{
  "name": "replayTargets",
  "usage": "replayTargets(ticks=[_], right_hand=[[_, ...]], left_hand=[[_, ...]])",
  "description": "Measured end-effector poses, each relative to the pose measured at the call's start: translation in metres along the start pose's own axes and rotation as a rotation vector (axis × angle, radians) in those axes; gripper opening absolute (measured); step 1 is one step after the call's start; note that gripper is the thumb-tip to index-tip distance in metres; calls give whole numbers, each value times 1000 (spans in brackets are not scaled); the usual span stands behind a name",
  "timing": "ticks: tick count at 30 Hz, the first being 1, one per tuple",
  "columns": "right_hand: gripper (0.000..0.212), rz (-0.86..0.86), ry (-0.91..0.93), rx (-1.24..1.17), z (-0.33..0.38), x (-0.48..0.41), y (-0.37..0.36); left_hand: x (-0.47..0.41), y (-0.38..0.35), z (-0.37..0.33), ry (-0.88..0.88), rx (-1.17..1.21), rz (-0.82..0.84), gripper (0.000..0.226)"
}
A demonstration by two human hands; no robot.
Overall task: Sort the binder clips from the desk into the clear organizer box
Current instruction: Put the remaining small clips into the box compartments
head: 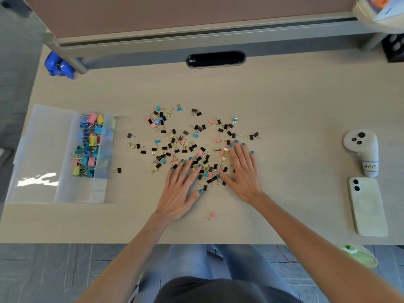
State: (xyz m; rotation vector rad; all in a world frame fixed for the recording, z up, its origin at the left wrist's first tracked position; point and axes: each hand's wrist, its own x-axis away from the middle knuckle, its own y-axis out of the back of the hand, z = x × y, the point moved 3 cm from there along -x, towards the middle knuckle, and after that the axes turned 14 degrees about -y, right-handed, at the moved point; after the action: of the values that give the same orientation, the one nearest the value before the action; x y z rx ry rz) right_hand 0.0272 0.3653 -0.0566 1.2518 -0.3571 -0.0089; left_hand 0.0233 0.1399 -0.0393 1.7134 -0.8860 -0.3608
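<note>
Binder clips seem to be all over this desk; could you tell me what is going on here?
A person is sorting them. The left hand and the right hand lie flat, fingers spread, on the near part of the small binder clips scattered across the desk; neither holds one. The clear organizer box sits open at the left, with one compartment holding a heap of coloured clips.
</note>
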Motion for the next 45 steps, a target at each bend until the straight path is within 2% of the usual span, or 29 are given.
replayTargets(ticks=[4, 8, 11, 18, 25, 32, 36, 41, 43, 45], right_hand=[[79, -55, 70, -52, -4, 10, 13], [76, -48, 66, -70, -14, 22, 11], [75, -33, 56, -80, -19, 32, 5], [72, -56, 30, -121, -24, 49, -2], [71, -72, 8, -142, -29, 36, 6], [72, -120, -86, -154, -30, -10, 27], [75, -66, -138, -155, -28, -35, 25], [73, 9, -8, -120, -3, -25, 6], [72, -3, 62, -126, 6, -17, 3], [72, -48, 50, -143, 8, -13, 4]], left_hand=[[0, -1, -9, -96, -14, 59, 81], [2, -9, -22, -165, -9, 134, 92], [2, -15, -31, -188, -54, 175, 93], [-4, -24, -37, -190, -124, 154, 90], [-35, -11, -19, -59, -126, 56, 83], [-40, 1, -10, -6, -87, -27, 64], [-29, 7, -2, 61, -45, -81, 58], [-21, 6, 15, 149, -29, -78, 57], [-21, 8, 19, 170, -15, -93, 57], [-21, 12, 23, 207, 12, -137, 58]])
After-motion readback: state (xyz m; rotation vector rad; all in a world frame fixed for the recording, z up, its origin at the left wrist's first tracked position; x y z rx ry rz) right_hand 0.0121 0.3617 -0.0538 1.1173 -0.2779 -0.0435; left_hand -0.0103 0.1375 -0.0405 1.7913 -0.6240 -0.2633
